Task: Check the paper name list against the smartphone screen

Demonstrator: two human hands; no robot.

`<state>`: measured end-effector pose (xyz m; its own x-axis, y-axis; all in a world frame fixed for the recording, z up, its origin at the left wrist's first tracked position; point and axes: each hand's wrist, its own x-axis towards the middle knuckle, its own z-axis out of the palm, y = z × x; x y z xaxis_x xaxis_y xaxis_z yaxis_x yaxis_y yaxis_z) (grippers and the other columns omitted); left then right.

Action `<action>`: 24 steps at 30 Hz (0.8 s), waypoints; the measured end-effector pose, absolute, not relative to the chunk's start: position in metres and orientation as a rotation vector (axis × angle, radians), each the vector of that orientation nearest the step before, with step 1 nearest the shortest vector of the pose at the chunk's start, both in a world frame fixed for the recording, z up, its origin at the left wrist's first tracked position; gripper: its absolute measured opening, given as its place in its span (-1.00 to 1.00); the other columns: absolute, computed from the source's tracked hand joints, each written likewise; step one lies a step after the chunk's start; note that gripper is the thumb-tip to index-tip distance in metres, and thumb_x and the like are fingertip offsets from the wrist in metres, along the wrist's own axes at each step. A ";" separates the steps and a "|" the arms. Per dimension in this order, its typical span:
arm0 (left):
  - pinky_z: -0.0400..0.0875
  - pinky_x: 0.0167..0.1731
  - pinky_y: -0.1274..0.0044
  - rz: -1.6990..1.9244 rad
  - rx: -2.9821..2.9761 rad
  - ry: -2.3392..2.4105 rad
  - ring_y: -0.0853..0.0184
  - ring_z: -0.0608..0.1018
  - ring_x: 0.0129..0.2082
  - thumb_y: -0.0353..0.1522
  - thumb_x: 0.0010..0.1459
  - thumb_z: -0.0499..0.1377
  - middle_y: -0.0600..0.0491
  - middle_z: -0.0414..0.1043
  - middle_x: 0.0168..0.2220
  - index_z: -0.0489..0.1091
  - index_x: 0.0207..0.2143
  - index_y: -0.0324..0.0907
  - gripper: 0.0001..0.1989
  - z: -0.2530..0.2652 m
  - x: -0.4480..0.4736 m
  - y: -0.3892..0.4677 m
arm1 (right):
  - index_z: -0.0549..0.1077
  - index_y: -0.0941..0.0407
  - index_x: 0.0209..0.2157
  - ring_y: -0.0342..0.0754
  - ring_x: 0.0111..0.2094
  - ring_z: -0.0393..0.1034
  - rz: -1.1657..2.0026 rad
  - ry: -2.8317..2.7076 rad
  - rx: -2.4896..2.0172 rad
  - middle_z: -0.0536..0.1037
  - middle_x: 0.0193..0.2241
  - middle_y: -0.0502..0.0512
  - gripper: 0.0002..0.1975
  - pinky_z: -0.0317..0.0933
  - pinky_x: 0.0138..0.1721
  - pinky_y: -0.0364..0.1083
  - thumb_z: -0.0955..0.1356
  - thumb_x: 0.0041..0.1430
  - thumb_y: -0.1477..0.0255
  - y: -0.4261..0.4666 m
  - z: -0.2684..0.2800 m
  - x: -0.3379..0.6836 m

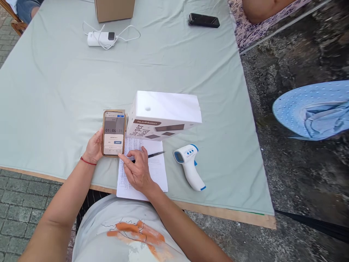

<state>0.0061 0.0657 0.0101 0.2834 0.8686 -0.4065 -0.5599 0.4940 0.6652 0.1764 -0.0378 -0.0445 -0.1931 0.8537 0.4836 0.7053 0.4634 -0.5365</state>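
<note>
A: What containers are there?
B: A white carton [169, 105] printed "NutriMotion", closed, contents hidden. Beyond it, a brown cardboard box [115, 11] is cut off by the top edge.

A: And the hands?
B: The left hand [95, 146], left of the carton, has its fingers clamped on a phone [113, 127] showing 01:00:31. The right hand [138, 170], on the carton's near side, has its index finger stretched to the phone's lower edge, other fingers bent. A black pen [156, 154] passes behind them; I cannot tell whether they grip it.

A: What else surrounds the carton?
B: Printed papers [158, 176] on its near side, their far end blocked by it. Near right, a white handheld thermometer [189, 165]. Beyond, a white device [94, 39] wound with cable and a black object [204, 20], hard to identify. Far right, a blue hat [313, 109], cut off.
</note>
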 end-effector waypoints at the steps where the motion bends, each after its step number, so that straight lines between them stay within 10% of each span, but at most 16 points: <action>1: 0.37 0.22 0.28 1.001 0.441 0.833 0.09 0.55 0.15 -0.21 0.31 0.10 -0.03 0.65 -0.10 0.57 -0.09 -0.21 -0.66 0.010 0.006 0.066 | 0.40 -0.09 0.22 -0.01 -0.08 0.25 0.255 -1.955 -1.297 0.32 -0.14 0.10 -0.46 0.01 0.29 0.40 0.23 0.26 0.56 -0.038 -0.045 0.177; 24: 0.36 0.22 0.23 0.984 0.438 0.845 0.04 0.54 0.15 -0.19 0.31 0.12 -0.05 0.63 -0.06 0.56 -0.06 -0.20 -0.66 0.012 0.005 0.064 | 0.39 -0.08 0.23 -0.02 -0.09 0.25 0.284 -1.942 -1.305 0.32 -0.14 0.09 -0.45 0.02 0.28 0.36 0.22 0.25 0.56 -0.038 -0.046 0.177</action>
<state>0.0052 0.0643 0.0121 0.2826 0.8621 -0.4207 -0.5462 0.5051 0.6682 0.1771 -0.0384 -0.0456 -0.1839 0.8641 0.4685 0.6939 0.4517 -0.5607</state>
